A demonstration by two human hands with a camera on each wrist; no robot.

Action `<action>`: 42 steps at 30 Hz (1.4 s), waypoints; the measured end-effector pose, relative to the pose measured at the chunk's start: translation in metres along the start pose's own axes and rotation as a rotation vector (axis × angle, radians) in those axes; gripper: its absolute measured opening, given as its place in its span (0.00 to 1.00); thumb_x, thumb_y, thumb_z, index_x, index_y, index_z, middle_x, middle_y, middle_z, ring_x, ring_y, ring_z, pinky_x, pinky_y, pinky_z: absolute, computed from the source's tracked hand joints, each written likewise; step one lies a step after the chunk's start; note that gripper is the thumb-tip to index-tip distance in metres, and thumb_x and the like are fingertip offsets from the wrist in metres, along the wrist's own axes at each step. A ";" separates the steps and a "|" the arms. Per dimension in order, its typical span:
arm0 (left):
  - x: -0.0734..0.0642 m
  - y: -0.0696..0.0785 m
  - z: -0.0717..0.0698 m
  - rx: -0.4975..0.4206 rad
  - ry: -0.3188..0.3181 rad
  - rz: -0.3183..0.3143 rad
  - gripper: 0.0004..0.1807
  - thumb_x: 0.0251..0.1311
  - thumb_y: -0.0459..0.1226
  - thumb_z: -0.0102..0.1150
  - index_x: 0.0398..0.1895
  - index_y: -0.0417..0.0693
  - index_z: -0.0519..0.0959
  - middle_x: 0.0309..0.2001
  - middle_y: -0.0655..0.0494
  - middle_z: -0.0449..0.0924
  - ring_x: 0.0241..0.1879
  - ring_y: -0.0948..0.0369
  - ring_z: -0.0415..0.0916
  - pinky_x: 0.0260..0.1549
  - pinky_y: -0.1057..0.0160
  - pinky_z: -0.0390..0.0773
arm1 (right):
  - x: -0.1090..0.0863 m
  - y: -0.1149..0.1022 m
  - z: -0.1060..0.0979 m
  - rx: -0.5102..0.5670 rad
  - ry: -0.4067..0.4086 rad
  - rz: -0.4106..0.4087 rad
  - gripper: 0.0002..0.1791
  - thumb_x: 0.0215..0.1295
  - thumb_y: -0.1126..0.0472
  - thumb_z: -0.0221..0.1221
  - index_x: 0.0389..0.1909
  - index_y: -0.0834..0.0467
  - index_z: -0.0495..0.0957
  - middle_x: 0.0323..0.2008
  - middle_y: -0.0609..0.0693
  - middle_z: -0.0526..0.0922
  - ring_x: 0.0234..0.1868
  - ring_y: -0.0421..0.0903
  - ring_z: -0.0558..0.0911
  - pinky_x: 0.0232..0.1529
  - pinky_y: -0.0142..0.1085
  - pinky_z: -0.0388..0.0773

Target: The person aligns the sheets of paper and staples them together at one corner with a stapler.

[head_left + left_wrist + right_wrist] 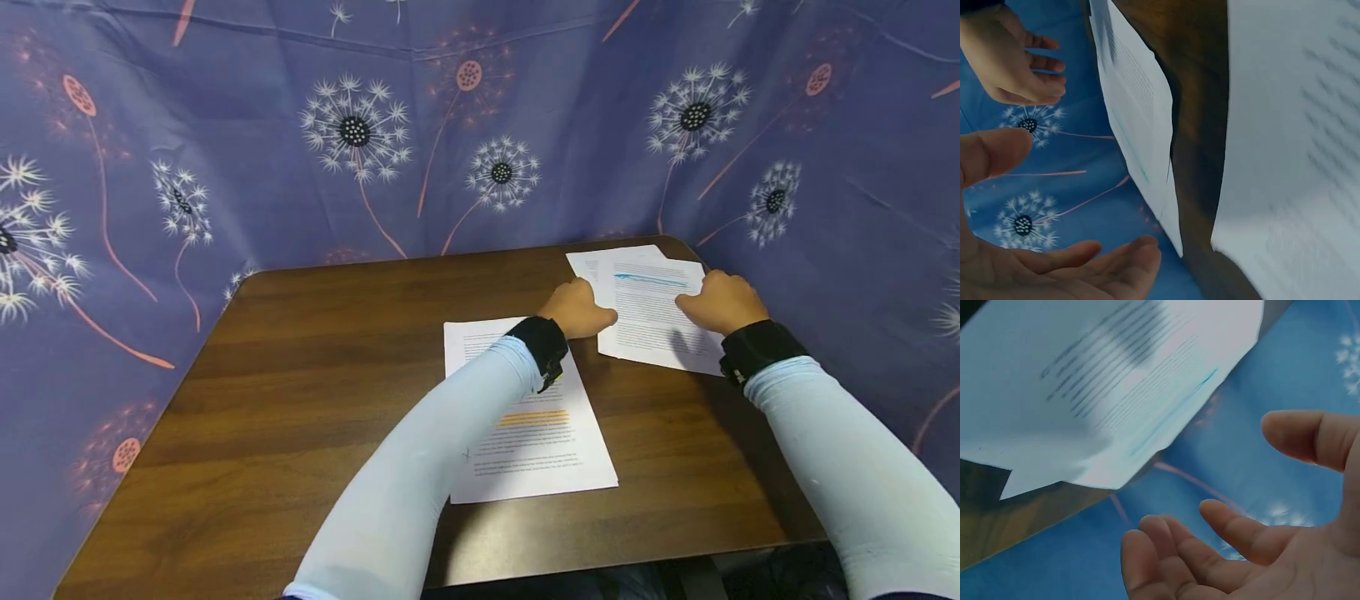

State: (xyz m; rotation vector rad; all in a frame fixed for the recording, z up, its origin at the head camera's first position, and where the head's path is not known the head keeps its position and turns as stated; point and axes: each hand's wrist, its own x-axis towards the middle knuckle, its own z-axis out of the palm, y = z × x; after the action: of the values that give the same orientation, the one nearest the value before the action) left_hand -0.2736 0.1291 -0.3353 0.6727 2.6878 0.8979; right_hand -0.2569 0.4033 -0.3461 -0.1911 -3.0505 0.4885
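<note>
Two overlapping printed sheets lie at the far right of the table, the upper sheet (656,312) with a blue highlighter mark and the lower sheet (588,263) showing at the back left. My left hand (577,308) is at their left side, above the gap beside another printed paper. In the left wrist view the left hand (1041,269) has thumb and fingers apart, holding nothing. Over the upper sheet's right edge is my right hand (723,302); its wrist view shows the right hand (1297,562) empty, fingers loosely bent. Orange highlighted lines mark the nearer printed paper (536,462), partly hidden by my left forearm.
The brown wooden table (322,375) extends to the left and front. Behind it and at both sides hangs a blue cloth (262,183) with dandelion prints. Black bands (761,350) circle both wrists over light blue sleeves.
</note>
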 end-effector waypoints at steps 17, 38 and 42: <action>0.008 0.008 0.030 -0.160 0.028 -0.103 0.15 0.60 0.49 0.62 0.36 0.47 0.78 0.37 0.58 0.77 0.36 0.58 0.74 0.35 0.60 0.76 | 0.023 0.023 0.009 0.002 -0.169 0.232 0.44 0.68 0.44 0.48 0.67 0.80 0.63 0.63 0.78 0.69 0.54 0.70 0.73 0.55 0.63 0.74; 0.016 0.003 0.038 -0.176 -0.018 -0.077 0.17 0.63 0.47 0.60 0.24 0.50 0.67 0.28 0.59 0.64 0.27 0.60 0.65 0.26 0.63 0.67 | 0.028 0.018 0.025 -0.029 -0.112 0.293 0.37 0.67 0.48 0.48 0.61 0.78 0.71 0.55 0.73 0.77 0.46 0.65 0.75 0.51 0.59 0.75; 0.018 0.002 0.038 -0.188 -0.039 -0.084 0.18 0.63 0.47 0.59 0.24 0.52 0.65 0.27 0.59 0.62 0.26 0.60 0.63 0.26 0.63 0.66 | 0.029 0.018 0.026 -0.023 -0.113 0.300 0.38 0.68 0.47 0.48 0.62 0.79 0.69 0.57 0.74 0.76 0.48 0.66 0.75 0.53 0.60 0.74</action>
State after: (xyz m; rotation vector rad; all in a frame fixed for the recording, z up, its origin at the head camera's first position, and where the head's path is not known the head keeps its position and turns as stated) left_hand -0.2754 0.1585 -0.3648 0.5266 2.5356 1.0865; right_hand -0.2848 0.4160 -0.3758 -0.6506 -3.1511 0.4937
